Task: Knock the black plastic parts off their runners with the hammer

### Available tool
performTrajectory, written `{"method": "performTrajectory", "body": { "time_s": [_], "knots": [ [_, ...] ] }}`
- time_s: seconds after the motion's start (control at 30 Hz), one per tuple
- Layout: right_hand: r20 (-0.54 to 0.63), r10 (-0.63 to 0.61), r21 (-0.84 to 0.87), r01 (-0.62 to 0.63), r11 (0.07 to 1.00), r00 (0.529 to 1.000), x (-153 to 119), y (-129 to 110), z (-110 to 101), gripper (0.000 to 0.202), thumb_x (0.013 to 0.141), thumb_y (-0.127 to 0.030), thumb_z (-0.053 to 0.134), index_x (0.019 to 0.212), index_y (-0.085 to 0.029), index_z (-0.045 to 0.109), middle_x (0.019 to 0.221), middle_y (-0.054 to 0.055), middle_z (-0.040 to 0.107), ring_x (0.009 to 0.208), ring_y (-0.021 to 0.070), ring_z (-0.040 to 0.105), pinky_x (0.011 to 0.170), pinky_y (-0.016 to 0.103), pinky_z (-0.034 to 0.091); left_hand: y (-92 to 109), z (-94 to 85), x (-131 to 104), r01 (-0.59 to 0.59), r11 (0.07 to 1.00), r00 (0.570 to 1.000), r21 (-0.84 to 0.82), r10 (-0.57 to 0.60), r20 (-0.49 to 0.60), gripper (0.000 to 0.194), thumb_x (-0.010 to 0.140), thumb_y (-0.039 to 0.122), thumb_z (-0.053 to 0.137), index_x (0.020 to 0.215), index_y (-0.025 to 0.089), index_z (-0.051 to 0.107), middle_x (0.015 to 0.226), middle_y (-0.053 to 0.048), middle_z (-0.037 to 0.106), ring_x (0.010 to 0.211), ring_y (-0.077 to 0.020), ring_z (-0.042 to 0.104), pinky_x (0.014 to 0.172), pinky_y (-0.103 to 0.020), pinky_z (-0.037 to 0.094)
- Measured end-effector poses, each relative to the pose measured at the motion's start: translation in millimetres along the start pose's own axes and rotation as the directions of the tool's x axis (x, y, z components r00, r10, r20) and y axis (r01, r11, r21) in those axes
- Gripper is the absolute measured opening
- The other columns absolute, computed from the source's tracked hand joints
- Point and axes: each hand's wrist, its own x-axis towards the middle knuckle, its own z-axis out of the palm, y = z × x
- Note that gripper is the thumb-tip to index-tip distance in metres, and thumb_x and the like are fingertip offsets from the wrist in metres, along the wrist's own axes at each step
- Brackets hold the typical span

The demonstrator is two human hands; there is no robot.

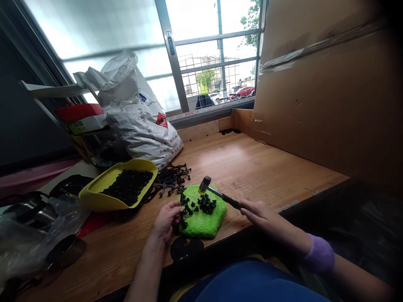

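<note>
My right hand (256,212) grips the dark handle of a small mallet (220,193). Its head, black at one end and yellow at the other, hangs over a bright green fuzzy pad (204,226). At the pad's left edge, my left hand (168,218) pinches a branching strip of black molded parts (183,209). Several loose small black pieces (207,204) lie heaped on the pad beneath the mallet head, and a few more sit between that heap and the strip.
Behind the pad lies a pile of black branched strips (171,178). A yellow scoop-shaped tray (91,195) of small black pieces stands left. A white printed sack (141,117) leans near the window. A large cardboard box (308,92) walls the right side of the wooden table (252,167).
</note>
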Motion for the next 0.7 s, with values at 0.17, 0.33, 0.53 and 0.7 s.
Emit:
{"method": "performTrajectory", "body": {
  "time_s": [0.17, 0.33, 0.53, 0.7],
  "knots": [
    [0.014, 0.029, -0.002, -0.029, 1.000, 0.999, -1.8, 3.9, 2.4, 0.031, 0.096, -0.039, 0.033, 0.104, -0.019, 0.055, 0.074, 0.001, 0.054, 0.065, 0.0156, 0.050, 0.060, 0.026, 0.035, 3.6, 0.8, 3.3, 0.020, 0.997, 0.998, 0.068, -0.024, 0.056, 0.032, 0.057, 0.014, 0.073, 0.086, 0.011, 0.060, 0.057, 0.004, 0.059, 0.035, -0.0001, 0.040, 0.035, -0.011, 0.031],
    [0.035, 0.045, -0.033, -0.044, 0.998, 0.998, 1.1, 7.5, 5.0, 0.031, 0.095, -0.040, 0.033, 0.098, -0.019, 0.055, 0.073, 0.001, 0.055, 0.065, 0.0159, 0.051, 0.060, 0.026, 0.035, 4.7, 2.5, 3.1, 0.017, 0.997, 1.000, 0.074, -0.019, 0.024, 0.030, 0.055, 0.013, 0.073, 0.082, 0.012, 0.060, 0.050, 0.006, 0.054, 0.032, 0.0004, 0.035, 0.033, -0.012, 0.028],
    [0.028, 0.016, -0.099, -0.014, 0.995, 0.999, 9.9, 1.9, 5.3, 0.028, 0.096, -0.038, 0.033, 0.090, -0.018, 0.052, 0.070, 0.000, 0.052, 0.061, 0.0137, 0.047, 0.058, 0.025, 0.033, 4.4, 2.8, 5.4, 0.011, 0.996, 1.000, 0.086, -0.013, 0.025, 0.030, 0.055, 0.015, 0.073, 0.081, 0.012, 0.059, 0.049, 0.007, 0.052, 0.032, 0.0006, 0.034, 0.032, -0.012, 0.024],
    [-0.040, -0.081, -0.080, 0.077, 0.994, 0.996, 23.4, -14.2, -1.8, 0.027, 0.096, -0.035, 0.032, 0.096, -0.017, 0.053, 0.079, 0.002, 0.056, 0.064, 0.0131, 0.048, 0.059, 0.024, 0.034, 3.5, 3.0, 7.3, 0.022, 0.996, 0.999, 0.091, -0.025, 0.025, 0.030, 0.058, 0.018, 0.072, 0.083, 0.012, 0.058, 0.048, 0.008, 0.050, 0.031, 0.0015, 0.033, 0.031, -0.010, 0.020]
  ]
}}
